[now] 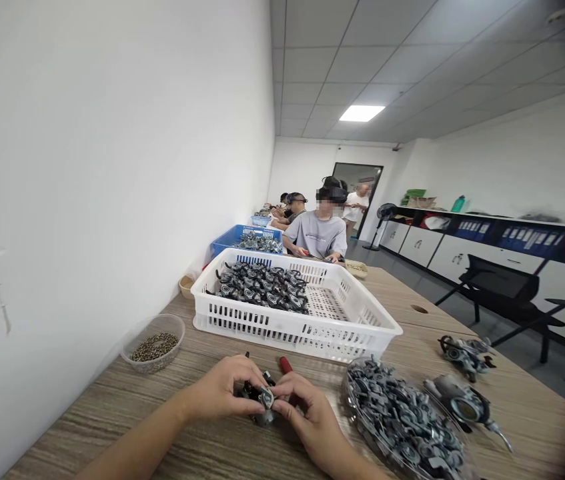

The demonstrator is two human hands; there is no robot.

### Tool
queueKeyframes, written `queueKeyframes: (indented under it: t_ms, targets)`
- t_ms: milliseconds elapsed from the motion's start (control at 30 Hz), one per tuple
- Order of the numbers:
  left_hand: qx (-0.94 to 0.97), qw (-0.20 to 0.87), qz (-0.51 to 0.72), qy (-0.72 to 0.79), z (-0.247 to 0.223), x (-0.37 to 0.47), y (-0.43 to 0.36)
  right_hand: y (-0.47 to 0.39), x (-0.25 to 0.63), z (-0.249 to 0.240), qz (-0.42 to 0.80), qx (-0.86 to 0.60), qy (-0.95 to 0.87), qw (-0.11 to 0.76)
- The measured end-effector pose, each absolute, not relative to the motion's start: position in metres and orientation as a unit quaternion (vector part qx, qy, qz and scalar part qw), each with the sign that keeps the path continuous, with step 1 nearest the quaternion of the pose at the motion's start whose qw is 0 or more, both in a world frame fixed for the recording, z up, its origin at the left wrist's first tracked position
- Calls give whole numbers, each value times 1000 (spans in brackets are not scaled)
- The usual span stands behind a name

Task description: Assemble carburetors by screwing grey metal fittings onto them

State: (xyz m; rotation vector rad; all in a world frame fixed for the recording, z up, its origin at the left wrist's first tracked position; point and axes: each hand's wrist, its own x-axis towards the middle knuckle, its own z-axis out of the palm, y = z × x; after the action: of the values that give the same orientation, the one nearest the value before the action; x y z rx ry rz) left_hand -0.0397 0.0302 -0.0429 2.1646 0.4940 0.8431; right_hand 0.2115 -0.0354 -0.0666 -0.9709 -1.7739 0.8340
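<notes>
Above the table's near edge, a small grey-and-black metal assembly (265, 400), which looks like a fishing reel body, is held between both hands. My left hand (229, 390) is closed, its thumb and fingers pinching the left side of the assembly. From the right, my right hand (307, 413) is also closed, thumb and fingertips on the same piece. The fingers hide much of it. Just beyond the right hand lies a red handle (285, 365), its other end hidden. A clear bowl (349, 400) heaped with grey metal parts (402, 413) stands right of that hand.
A white perforated crate (292, 339) with dark assemblies (257, 287) stands ahead. At left, a clear tub (132, 363) holds small brass-coloured screws (155, 347). Two reel-like assemblies (467, 400) lie at right. A co-worker (317, 233) sits beyond the crate, near a blue crate (222, 247).
</notes>
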Motion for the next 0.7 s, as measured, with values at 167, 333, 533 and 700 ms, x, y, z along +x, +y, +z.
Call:
queueKeyframes:
  t_ms: [167, 333, 533, 700]
  targets:
    - [825, 389, 343, 225, -44, -40, 28, -35, 211, -69, 336, -390, -721, 464]
    - [802, 410, 344, 265, -45, -41, 27, -35, 210, -71, 330, -395, -718, 469]
    - [808, 403, 358, 237, -53, -42, 32, -35, 210, -72, 324, -394, -721, 468]
    - [800, 413, 385, 201, -58, -41, 35, -36, 212, -71, 332, -372, -734, 461]
